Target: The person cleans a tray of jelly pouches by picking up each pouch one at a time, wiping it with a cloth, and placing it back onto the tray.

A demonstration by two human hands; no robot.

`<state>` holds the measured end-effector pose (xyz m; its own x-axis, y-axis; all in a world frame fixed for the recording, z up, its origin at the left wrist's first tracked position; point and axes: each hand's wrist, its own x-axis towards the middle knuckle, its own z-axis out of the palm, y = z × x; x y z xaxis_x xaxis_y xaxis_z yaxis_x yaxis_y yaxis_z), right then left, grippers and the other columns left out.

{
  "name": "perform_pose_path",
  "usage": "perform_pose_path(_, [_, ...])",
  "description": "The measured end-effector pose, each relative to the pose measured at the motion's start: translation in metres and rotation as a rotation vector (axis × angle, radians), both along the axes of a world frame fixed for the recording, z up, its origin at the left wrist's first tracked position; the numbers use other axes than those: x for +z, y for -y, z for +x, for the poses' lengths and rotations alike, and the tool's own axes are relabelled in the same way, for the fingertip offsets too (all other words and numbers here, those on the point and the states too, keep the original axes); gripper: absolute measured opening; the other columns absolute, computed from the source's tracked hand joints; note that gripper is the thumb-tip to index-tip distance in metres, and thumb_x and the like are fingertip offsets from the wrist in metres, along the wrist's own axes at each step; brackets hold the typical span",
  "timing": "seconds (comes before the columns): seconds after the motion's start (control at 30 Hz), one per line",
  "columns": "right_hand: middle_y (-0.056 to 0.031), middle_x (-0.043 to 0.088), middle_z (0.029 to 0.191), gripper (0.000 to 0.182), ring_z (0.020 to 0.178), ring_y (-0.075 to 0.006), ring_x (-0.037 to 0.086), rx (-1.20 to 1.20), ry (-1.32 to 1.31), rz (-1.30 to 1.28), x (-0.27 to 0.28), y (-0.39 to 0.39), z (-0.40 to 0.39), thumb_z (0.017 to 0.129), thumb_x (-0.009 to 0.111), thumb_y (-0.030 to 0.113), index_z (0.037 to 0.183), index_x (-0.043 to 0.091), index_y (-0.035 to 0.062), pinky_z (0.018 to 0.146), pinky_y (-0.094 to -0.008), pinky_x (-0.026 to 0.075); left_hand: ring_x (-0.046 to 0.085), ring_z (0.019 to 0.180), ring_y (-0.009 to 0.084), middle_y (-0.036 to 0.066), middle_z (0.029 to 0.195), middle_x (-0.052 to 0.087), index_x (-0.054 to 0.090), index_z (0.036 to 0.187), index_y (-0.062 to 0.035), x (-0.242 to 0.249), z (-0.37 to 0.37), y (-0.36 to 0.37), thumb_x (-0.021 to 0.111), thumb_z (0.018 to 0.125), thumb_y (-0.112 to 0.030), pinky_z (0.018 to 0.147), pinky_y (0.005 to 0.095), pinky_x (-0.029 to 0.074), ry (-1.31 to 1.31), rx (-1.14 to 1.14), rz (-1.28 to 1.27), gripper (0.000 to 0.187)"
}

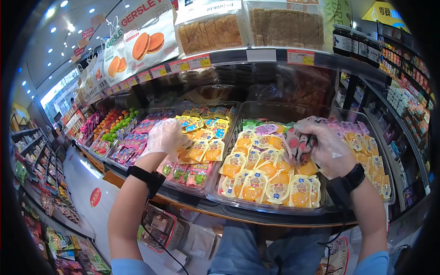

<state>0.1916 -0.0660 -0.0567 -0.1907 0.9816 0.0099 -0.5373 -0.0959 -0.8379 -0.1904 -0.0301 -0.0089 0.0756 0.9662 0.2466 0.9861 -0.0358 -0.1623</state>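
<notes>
Nearest, blue jeans [236,252] below the bench [275,220], blue sleeves at both lower corners, a red-rimmed basket [158,229] low on the left. Black wristbands on both forearms; thin clear gloves on both hands. On the bench, clear trays side by side. Middle tray [268,211]: cream-edged pouches [253,187] with orange contents, packed in overlapping rows, mostly upright or leaning back; a few purple and green packs behind them. Right hand [324,143] over this tray's right side, fingers bent round a dark packet [297,143] with reddish round marks, held just above the pouches. Left hand [166,138] at the neighbouring tray to the left, fingers curled in beside yellow packets [201,134]; cannot tell whether it grips one. Pink-and-green packets [196,175] in that tray's front. Farther left, pink packs [133,143], then rows of green and orange pieces [120,124]. Behind and above, a shelf with price tags [199,62], carrying white printed bags [149,43], bagged sliced loaves [286,28], dark jars [356,44] at right. Beyond, stocked aisles both sides, ceiling lights, bright window far left.
</notes>
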Motion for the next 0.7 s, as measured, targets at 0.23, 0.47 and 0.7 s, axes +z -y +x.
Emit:
perform_pose_path(0.23, [-0.0113, 0.064, 0.088, 0.011, 0.082, -0.0206, 0.065, 0.014, 0.075, 0.096, 0.019, 0.013, -0.004, 0.087, 0.056, 0.002, 0.096, 0.058, -0.0025, 0.079, -0.0345, 0.055, 0.064, 0.088, 0.0329, 0.018, 0.085, 0.067, 0.071, 0.093, -0.0009, 0.002, 0.071, 0.007, 0.08, 0.071, -0.041, 0.081, 0.0414, 0.05, 0.157, -0.583, -0.433, 0.047])
perform_pose_path(0.47, [-0.0131, 0.062, 0.081, 0.006, 0.068, -0.0242, 0.063, 0.033, 0.09, 0.053, 0.019, 0.014, -0.003, 0.088, 0.052, 0.003, 0.089, 0.057, -0.0012, 0.067, -0.0364, 0.055, 0.064, 0.091, 0.0335, 0.019, 0.091, 0.067, 0.068, 0.112, -0.0005, -0.002, 0.081, 0.009, 0.087, 0.059, -0.043, 0.082, 0.0392, 0.05, -0.034, -0.716, -0.391, 0.07])
perform_pose_path(0.7, [-0.0128, 0.061, 0.075, 0.008, 0.068, -0.0248, 0.064, 0.078, 0.121, 0.112, 0.024, 0.022, -0.007, 0.088, 0.052, 0.003, 0.082, 0.056, -0.0021, 0.066, -0.0347, 0.055, 0.065, 0.083, 0.0335, 0.019, 0.082, 0.067, 0.07, 0.093, 0.0014, 0.003, 0.099, 0.009, 0.084, 0.062, -0.042, 0.076, 0.0404, 0.051, -0.08, -0.561, -0.574, 0.055])
